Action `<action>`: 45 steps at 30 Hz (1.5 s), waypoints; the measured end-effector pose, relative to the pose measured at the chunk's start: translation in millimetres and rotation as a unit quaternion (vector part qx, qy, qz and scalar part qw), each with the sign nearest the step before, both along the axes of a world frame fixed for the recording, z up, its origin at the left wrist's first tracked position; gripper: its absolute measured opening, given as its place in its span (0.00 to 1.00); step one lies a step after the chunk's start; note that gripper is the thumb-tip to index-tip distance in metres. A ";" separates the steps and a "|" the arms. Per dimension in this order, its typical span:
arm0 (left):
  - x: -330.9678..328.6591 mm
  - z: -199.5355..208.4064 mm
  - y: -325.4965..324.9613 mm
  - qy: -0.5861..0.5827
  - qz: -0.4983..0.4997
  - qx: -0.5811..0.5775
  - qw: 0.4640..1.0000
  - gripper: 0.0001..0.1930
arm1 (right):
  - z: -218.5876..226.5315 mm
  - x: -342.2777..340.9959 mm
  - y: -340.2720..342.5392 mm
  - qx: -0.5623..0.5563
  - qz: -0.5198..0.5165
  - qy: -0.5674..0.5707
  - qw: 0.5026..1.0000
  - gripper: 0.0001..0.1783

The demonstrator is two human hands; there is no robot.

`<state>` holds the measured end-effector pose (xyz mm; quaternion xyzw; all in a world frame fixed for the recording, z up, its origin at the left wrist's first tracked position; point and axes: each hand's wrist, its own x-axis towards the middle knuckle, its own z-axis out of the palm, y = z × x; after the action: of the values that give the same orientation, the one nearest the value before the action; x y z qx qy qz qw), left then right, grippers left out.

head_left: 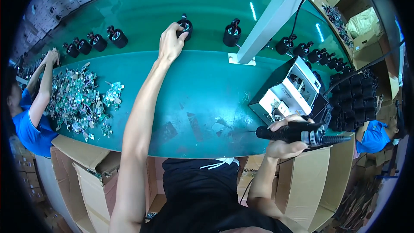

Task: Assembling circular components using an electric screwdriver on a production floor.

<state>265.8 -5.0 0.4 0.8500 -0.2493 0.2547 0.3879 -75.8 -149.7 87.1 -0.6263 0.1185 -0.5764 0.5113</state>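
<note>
My left hand (171, 42) reaches to the far side of the green bench, its fingers closed round a black cylindrical housing (186, 28) with a ring-shaped part on top. Near the front edge at the right, my right hand (285, 140) grips a black electric screwdriver (291, 133), its thin bit pointing left and its cable end to the right. Another black housing (232, 34) of the same kind stands right of my left hand. Beyond the screwdriver sits an open white-and-black box (290, 90) with small parts inside.
A heap of small circuit boards with wires (79, 99) covers the bench's left part. A grey metal post (276, 21) rises at the right. Black housings (351, 99) are stacked far right. Co-workers in blue (32, 125) are at both sides; cardboard boxes (92, 190) stand below the edge.
</note>
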 end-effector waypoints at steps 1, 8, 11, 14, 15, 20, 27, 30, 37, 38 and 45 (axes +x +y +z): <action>5.7 -4.7 -0.8 -0.043 0.015 0.005 0.999 0.09 | -1.9 0.7 1.0 -0.004 0.005 0.011 1.000 0.42; -45.3 35.6 -69.4 -0.013 -0.216 0.000 0.976 0.14 | -11.1 -1.0 -1.5 -0.028 0.032 -0.028 0.999 0.43; -31.4 13.5 -95.7 -0.034 -0.236 0.004 0.971 0.12 | -15.9 -1.4 0.6 -0.048 0.064 -0.033 0.996 0.43; -24.3 5.6 -113.5 0.038 -0.278 -0.035 0.959 0.12 | -21.5 -1.1 2.6 -0.080 0.063 -0.045 0.994 0.44; -22.1 3.2 -117.9 0.074 -0.295 -0.054 0.951 0.12 | -22.7 -1.0 3.1 -0.096 0.066 -0.052 0.992 0.45; -32.6 25.9 -105.7 0.092 -0.291 -0.061 0.950 0.09 | 15.5 -5.2 -3.6 -0.042 0.092 -0.099 0.990 0.43; -164.4 77.1 -5.0 0.134 -0.379 -0.057 0.914 0.08 | 58.4 -6.1 -41.7 -0.148 0.069 -0.148 0.975 0.45; -217.7 54.2 2.7 0.180 -0.390 -0.059 0.901 0.07 | 57.7 9.0 -44.0 -0.104 0.021 -0.064 0.992 0.45; -256.0 23.3 -5.1 0.171 -0.353 -0.096 0.915 0.09 | 59.1 -4.3 -24.3 0.011 0.093 -0.058 0.994 0.46; -257.0 20.6 -4.3 0.173 -0.355 -0.104 0.913 0.09 | 58.9 -4.9 -15.4 0.009 0.107 -0.092 0.990 0.46; -256.2 14.3 -7.1 0.187 -0.351 -0.135 0.907 0.10 | 49.3 12.2 9.4 0.009 0.146 -0.180 0.973 0.47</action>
<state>9.7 -12.1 14.7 0.6790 -0.4182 -0.0306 0.6026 -63.5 -140.3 136.4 -0.5181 -0.0629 -0.5977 0.6086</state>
